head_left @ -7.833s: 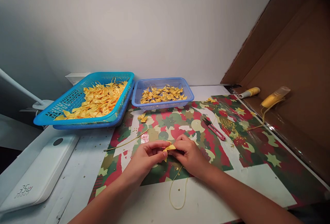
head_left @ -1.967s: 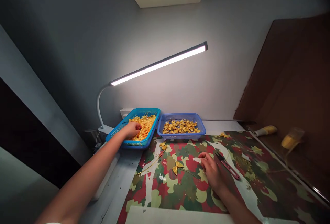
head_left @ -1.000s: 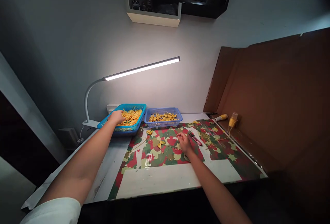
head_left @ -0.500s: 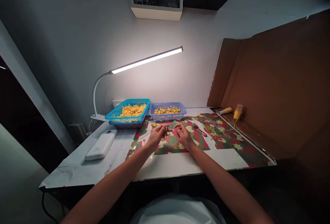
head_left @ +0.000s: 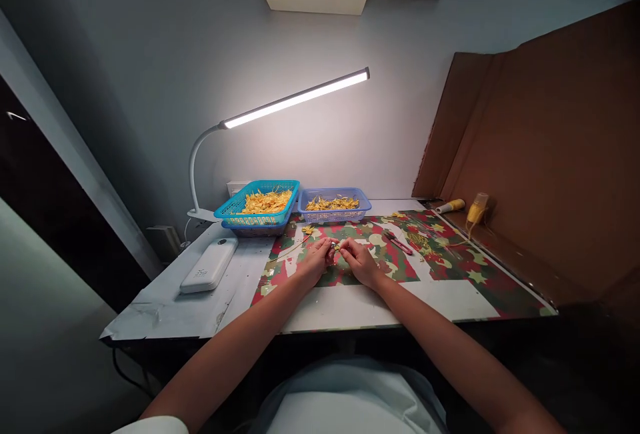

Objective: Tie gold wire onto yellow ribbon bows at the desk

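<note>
My left hand [head_left: 319, 257] and my right hand [head_left: 360, 262] meet over the camouflage-patterned sheet [head_left: 330, 279], fingertips pinched close together. Between them is a small yellow-green piece [head_left: 337, 247], too small to make out fully; both hands seem to grip it. Just behind my left hand lies a yellow petal-like bunch [head_left: 308, 229], with a thin pale stem [head_left: 293, 250] running to the left. Thread snips [head_left: 399, 243] with pink-red handles rest to the right of my right hand. Beyond them is a loose heap of thin yellow-green strands [head_left: 420, 243].
A turquoise basket [head_left: 233, 209] of yellow pieces and a lilac basket [head_left: 367, 205] of similar ones stand at the back. A white power bank [head_left: 210, 266] lies left, below the lamp [head_left: 300, 97]. Two yellow thread spools [head_left: 453, 206] sit by the cardboard [head_left: 540, 141] at right.
My hands have come closer together, fingertips now meeting at the small piece. A stem that stuck out beneath my right hand no longer shows. The camera view has tipped downward and shifted slightly left.
</note>
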### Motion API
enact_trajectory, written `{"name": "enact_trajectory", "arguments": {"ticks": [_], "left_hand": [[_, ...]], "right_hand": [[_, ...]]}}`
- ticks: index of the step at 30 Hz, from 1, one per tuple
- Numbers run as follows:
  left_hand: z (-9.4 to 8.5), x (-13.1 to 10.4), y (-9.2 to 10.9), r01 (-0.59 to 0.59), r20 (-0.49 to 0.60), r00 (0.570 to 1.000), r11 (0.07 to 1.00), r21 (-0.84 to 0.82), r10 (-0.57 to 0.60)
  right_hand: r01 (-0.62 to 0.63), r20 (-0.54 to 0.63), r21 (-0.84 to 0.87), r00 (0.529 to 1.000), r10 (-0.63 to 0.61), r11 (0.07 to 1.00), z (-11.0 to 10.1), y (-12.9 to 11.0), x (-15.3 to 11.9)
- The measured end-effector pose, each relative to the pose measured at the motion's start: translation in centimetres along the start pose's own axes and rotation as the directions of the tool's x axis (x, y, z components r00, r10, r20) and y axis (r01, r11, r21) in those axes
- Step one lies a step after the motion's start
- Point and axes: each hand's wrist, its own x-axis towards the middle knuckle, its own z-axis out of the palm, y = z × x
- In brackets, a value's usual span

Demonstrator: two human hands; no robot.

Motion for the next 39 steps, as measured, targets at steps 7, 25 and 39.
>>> {"name": "enact_trajectory", "arguments": {"ticks": [7,25,39], "left_hand": [[-0.1,-0.2,0.4,0.063,0.038,0.997,0.993,-0.100,-0.060],[0.1,-0.8,0.9,-0.231,0.064,0.973,0.910,0.344,0.223],[-0.7,-0.3,0.6,-0.379,0.047,0.911,0.790,0.481,0.409]], "right_hand": [[0.018,0.029,-0.015,0.999,-0.017,1.000,-0.1,0.2,0.0],[-0.008,0.051,0.047,0.999,0.005,0.999,0.0,0.3,0.1],[-0.017,-0.041,0.045,0.999,0.018,0.999,-1.0,-0.3,0.5]]}}
